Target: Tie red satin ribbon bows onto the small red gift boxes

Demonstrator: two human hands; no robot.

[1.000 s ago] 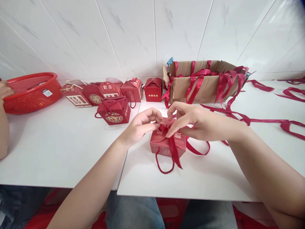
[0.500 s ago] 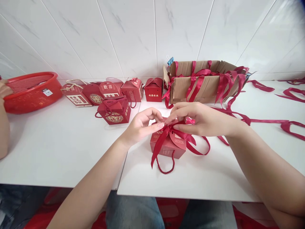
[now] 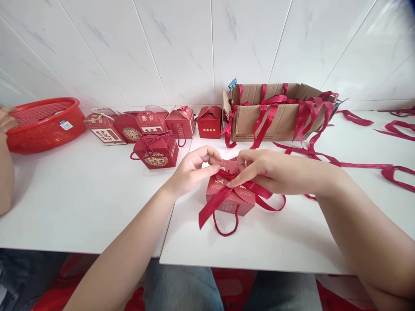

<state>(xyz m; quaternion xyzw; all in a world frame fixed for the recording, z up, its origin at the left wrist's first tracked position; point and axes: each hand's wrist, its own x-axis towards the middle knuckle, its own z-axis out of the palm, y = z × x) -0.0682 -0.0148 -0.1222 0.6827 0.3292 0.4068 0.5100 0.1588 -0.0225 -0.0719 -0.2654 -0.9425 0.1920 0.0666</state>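
A red paper gift box (image 3: pixel 230 206) with gold lettering stands on the white table, a twisted cord handle (image 3: pixel 226 233) hanging down its near side. Across its top lies a red satin ribbon (image 3: pixel 212 206), one end drooping over the front left and a loop lying to the right. My left hand (image 3: pixel 196 170) is at the box's upper left, thumb and forefinger pinching the ribbon. From the right, my right hand (image 3: pixel 266 170) reaches over the lid, its forefinger and thumb closed on the ribbon near the middle. Its other fingers are curled and partly hidden.
Several finished-looking red boxes (image 3: pixel 155 149) stand along the wall at left. Behind my hands is a cardboard box (image 3: pixel 279 123) draped with ribbons. Loose ribbons (image 3: pixel 363 164) lie at right. At far left, another person's hand (image 3: pixel 7 121) touches a red plastic basket (image 3: pixel 45 134).
My right hand has moved down and toward the front of the lid, now pinching the ribbon there. The ribbon's front end has swung left. My left hand stays nearly in place.
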